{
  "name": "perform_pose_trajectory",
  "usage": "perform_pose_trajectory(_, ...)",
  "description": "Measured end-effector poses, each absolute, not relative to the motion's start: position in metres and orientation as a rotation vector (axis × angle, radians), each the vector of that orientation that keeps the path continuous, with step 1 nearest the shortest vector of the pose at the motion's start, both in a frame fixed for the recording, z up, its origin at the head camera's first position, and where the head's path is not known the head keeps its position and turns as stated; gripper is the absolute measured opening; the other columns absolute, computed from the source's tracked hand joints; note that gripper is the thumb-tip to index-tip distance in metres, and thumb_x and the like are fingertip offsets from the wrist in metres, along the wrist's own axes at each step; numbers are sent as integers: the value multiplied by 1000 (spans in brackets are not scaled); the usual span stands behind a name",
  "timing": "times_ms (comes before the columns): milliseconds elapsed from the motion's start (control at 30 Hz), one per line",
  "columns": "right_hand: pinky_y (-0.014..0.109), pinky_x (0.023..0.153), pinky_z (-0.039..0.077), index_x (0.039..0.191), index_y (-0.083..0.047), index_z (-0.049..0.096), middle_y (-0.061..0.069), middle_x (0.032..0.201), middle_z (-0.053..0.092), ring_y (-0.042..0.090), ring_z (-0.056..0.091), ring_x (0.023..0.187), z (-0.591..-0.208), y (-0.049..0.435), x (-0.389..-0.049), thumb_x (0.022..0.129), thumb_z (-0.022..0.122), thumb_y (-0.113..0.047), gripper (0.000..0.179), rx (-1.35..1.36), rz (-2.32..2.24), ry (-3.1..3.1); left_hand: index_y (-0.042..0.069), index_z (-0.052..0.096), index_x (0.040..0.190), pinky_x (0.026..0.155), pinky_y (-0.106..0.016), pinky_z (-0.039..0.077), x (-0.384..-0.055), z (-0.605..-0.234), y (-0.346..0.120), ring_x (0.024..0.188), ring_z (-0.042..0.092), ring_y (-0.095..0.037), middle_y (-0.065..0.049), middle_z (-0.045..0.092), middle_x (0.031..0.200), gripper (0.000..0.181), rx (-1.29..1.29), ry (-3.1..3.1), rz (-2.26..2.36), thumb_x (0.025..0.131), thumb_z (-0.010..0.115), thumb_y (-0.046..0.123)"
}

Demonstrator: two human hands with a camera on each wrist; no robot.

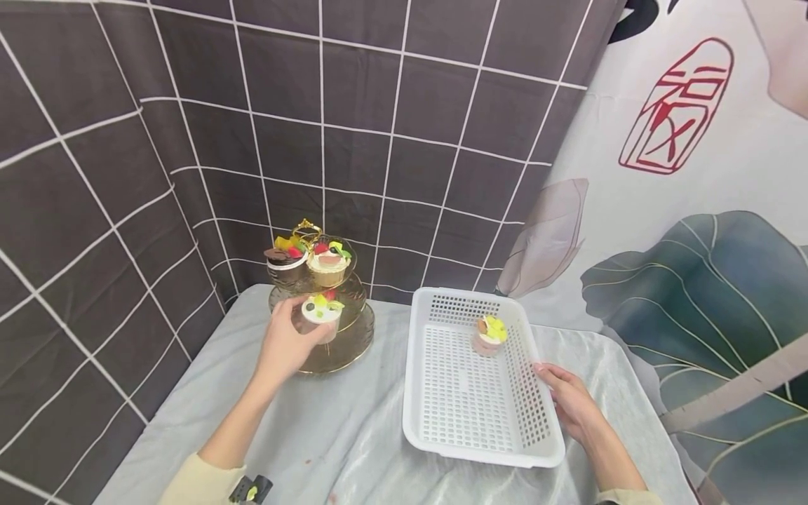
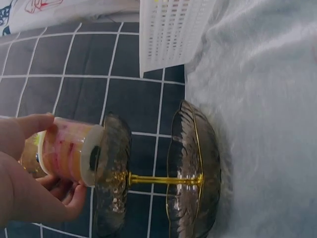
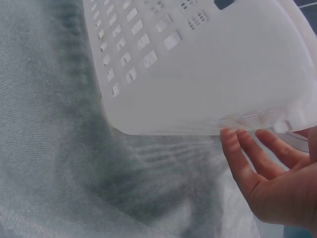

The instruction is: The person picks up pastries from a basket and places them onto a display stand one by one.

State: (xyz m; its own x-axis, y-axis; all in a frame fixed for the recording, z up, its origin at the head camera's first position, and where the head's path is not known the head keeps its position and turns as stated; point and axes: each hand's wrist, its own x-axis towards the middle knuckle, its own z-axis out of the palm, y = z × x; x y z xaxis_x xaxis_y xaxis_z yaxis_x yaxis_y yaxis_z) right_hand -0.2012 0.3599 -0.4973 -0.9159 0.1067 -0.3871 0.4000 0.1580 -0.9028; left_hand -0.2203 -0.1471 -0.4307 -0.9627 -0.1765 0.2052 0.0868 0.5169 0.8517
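Note:
My left hand [image 1: 287, 344] grips a clear dessert cup [image 1: 320, 312] between thumb and fingers. White cream and yellow, green and dark toppings cover it, and pink and yellow layers show through its side in the left wrist view. The cup's base is right at the middle plate [image 2: 113, 173] of a gold-trimmed tiered stand [image 1: 353, 344]. On the right, my right hand [image 1: 571, 400] holds the rim of a white perforated basket [image 1: 413, 393], its fingertips against the outer wall in the right wrist view. One dessert cup with yellow topping [image 1: 489, 335] stands inside the basket.
Two more dessert cups sit on the stand's top tier, a chocolate one [image 1: 287, 263] and a cream one [image 1: 328, 265]. A pale cloth [image 1: 353, 435] covers the table. Behind it hang a dark tiled-pattern curtain [image 1: 366, 154] and a printed white one [image 1: 606, 140].

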Motion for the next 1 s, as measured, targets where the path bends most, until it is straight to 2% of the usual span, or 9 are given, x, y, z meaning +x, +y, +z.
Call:
perform_pose_trajectory(167,42,92,56,150,-8,38,17,141,53,25,64,114,-497,360,-201,101,48,-51,66,494,-1837,2199,-5,46,137,108,-54,38,-224,-431,-155,127,45,-39,-21,47,134,75,133,-2531,-1372,81,81,32)
perform_pose_trajectory(467,42,92,56,149,-8,39,17,141,53,25,64,115,-498,359,-201,101,48,-51,65,498,-1845,2194,-5,45,139,109,-54,36,-232,-433,-169,127,45,-40,-24,46,134,77,210,-2540,-1359,83,79,37)
perform_pose_trajectory(1000,42,91,56,148,-9,39,17,140,53,24,65,113,-498,359,-201,100,49,-53,66,522,-1828,2197,-6,46,135,105,-53,38,-253,-435,-181,121,49,-40,-24,49,129,74,253,-2537,-1259,83,78,35)
